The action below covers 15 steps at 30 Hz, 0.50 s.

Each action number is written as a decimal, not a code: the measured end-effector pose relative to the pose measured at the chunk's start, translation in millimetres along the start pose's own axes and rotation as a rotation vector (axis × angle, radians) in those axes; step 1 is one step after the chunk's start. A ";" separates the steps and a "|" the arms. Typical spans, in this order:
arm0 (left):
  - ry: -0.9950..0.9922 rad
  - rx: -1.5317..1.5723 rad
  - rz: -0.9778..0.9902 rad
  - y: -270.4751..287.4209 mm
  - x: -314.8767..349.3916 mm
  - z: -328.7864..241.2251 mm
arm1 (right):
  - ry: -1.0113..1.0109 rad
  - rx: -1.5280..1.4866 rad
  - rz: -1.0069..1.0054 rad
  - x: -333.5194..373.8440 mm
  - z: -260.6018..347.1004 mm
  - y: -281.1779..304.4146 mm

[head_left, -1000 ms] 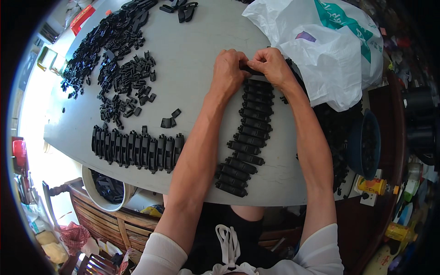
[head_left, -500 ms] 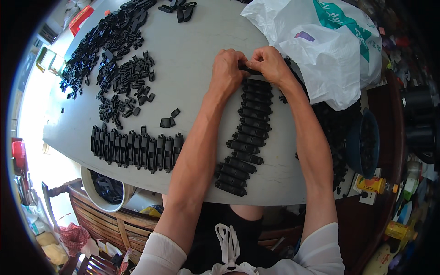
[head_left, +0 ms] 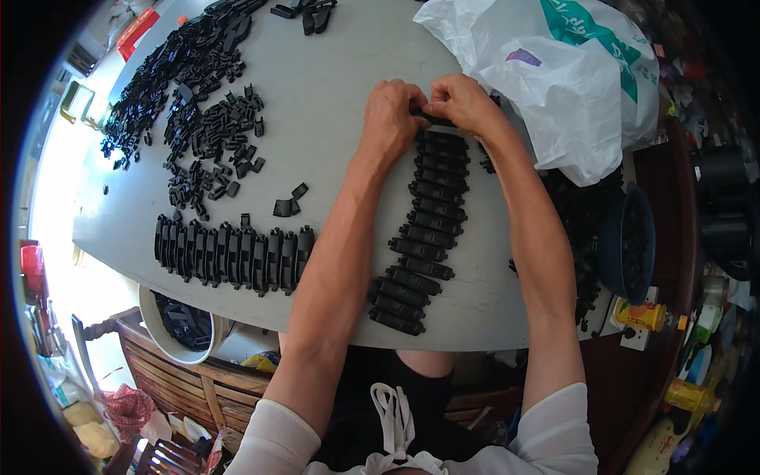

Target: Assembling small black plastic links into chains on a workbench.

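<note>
Both hands meet beyond the far end of a column of long black plastic pieces (head_left: 437,212) on the grey table. Between them is one more black plastic piece (head_left: 438,120), mostly covered by fingers. My left hand (head_left: 389,120) grips its left end with curled fingers. At the other end, my right hand (head_left: 465,103) pinches it between thumb and fingers. A second row of similar black pieces (head_left: 233,255) stands side by side left of my left forearm. A few small black pieces (head_left: 290,202) lie loose above that row.
A large heap of small black parts (head_left: 210,131) spreads over the table's left side. At right are a white plastic bag (head_left: 566,87), a dark blue bowl (head_left: 636,245) and more black parts. A white bucket (head_left: 207,352) of black pieces stands below the table's left edge.
My right hand has shifted slightly up, its fingers still pinching the piece. My left hand keeps its grip. The whole view has moved a little; the rows look the same.
</note>
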<state>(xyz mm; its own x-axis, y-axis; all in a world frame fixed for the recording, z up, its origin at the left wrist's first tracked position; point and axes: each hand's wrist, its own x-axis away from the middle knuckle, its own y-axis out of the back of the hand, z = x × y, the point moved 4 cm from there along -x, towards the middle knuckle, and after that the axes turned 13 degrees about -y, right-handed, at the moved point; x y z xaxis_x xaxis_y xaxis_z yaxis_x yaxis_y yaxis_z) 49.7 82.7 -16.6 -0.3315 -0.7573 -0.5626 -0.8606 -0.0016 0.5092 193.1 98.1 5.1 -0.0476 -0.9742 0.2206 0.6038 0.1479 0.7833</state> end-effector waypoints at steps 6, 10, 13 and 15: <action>-0.001 0.056 -0.022 4.1 -4.4 4.5 | 0.031 -0.045 -0.053 5.9 11.7 3.5; 0.024 -0.007 0.046 2.8 1.4 10.2 | 0.185 0.087 -0.180 23.5 19.8 3.7; 0.051 0.139 -0.104 6.8 3.2 5.4 | 0.197 -0.027 -0.215 30.8 12.3 8.4; 0.068 0.080 -0.114 14.4 -0.4 -8.5 | 0.255 -0.062 -0.289 36.6 10.8 13.3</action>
<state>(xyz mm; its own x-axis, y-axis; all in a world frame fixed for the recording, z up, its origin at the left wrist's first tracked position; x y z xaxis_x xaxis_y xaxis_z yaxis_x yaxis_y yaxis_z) 40.7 77.5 -3.5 -0.2053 -0.7974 -0.5675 -0.9201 -0.0405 0.3897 190.8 66.3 29.8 -0.0287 -0.9864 -0.1618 0.6420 -0.1422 0.7534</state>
